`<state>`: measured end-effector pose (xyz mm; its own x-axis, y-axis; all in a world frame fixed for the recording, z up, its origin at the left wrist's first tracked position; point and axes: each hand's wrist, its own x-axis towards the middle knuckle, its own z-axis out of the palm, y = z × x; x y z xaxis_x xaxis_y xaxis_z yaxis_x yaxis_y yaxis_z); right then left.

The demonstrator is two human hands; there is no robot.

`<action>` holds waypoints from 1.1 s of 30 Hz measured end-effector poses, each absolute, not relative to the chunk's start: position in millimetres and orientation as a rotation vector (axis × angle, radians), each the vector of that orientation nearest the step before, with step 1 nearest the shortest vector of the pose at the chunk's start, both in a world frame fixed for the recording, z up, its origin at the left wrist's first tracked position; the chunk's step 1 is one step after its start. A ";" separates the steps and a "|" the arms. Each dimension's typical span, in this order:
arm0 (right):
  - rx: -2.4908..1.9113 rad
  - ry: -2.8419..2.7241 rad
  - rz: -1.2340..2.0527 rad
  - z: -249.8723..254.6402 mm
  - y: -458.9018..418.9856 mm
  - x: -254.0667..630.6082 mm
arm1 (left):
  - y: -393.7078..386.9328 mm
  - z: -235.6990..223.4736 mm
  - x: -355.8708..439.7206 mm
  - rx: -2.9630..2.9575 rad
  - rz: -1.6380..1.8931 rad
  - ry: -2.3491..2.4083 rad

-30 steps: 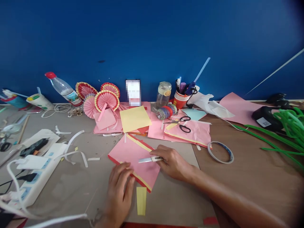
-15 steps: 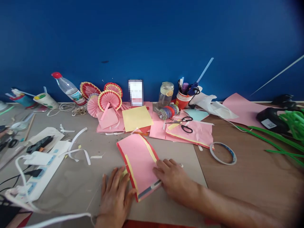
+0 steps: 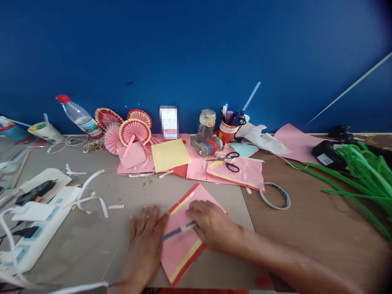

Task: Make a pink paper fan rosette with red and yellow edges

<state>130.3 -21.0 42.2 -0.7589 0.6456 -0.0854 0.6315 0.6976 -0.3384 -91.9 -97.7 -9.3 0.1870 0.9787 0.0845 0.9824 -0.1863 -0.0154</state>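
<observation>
- Two bare hands are over the table [image 3: 98, 245]: the right grip [image 3: 212, 226] is closed round the handle of a utility knife [image 3: 183, 228], its blurred blade pointing left toward the left grip [image 3: 145, 241].
- The left grip is spread flat, fingers apart and curled round nothing, on the left edge of a pink sheet [image 3: 177, 253] with red and yellow borders.
- That sheet lies cornerwise beneath the right grip and the knife; I cannot tell whether the blade touches it.
- Beyond the right grip, black-handled scissors [image 3: 227, 160] rest on pink papers [image 3: 245, 169], with a yellow sheet [image 3: 170, 155] to their left.
- Right of the right grip, a tape ring [image 3: 287, 201] lies near green stems [image 3: 364, 171].
- Left of the left grip are white paper scraps [image 3: 116, 206] and a power strip [image 3: 36, 249].
- Farthest beyond both grips, along a blue wall [image 3: 196, 53], are a tilted bottle [image 3: 81, 118], paper fans [image 3: 134, 132], a phone [image 3: 169, 122], a clear jar [image 3: 206, 126] and a red cup [image 3: 227, 132].
</observation>
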 end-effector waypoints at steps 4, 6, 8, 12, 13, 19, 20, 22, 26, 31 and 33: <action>-1.154 -2.826 0.363 24.1 4.8 129.9 | -89.7 -1.5 -98.8 -2.330 -0.021 -1.965; -1.114 -2.821 0.324 13.5 7.8 137.2 | -88.1 -1.6 -104.7 -2.322 -0.029 -1.968; -1.068 -2.819 0.284 8.7 7.5 151.8 | -86.7 -4.5 -110.5 -2.318 -0.041 -1.977; -1.103 -2.773 0.255 18.4 2.2 189.4 | -85.0 -15.0 -115.3 -2.321 -0.125 -1.962; -1.150 -2.737 0.256 22.2 -0.5 196.4 | -85.4 -17.7 -114.8 -2.326 -0.157 -1.951; -1.017 -2.726 0.343 21.0 -22.7 201.6 | -93.7 -25.0 -110.3 -2.335 -0.287 -1.943; -1.013 -2.743 0.381 18.6 -24.4 200.8 | -94.9 -24.6 -110.3 -2.338 -0.285 -1.942; -1.087 -2.743 0.445 15.9 -25.2 202.0 | -96.0 -23.0 -111.1 -2.350 -0.264 -1.941; -1.250 -2.659 0.444 18.3 -22.7 208.0 | -94.2 -21.1 -112.9 -2.353 -0.201 -1.931; -1.157 -2.726 0.357 16.7 -22.2 200.6 | -93.0 -23.0 -113.3 -2.321 -0.153 -1.885; -1.214 -2.767 0.360 14.1 -21.4 197.9 | -93.9 -24.2 -113.4 -2.318 -0.150 -1.881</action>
<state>197.9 -21.4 14.1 -0.6777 0.7353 -0.0044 0.7119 0.6546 -0.2543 -113.4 -93.9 -24.2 0.2075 0.9628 0.1729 0.9781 -0.2008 -0.0553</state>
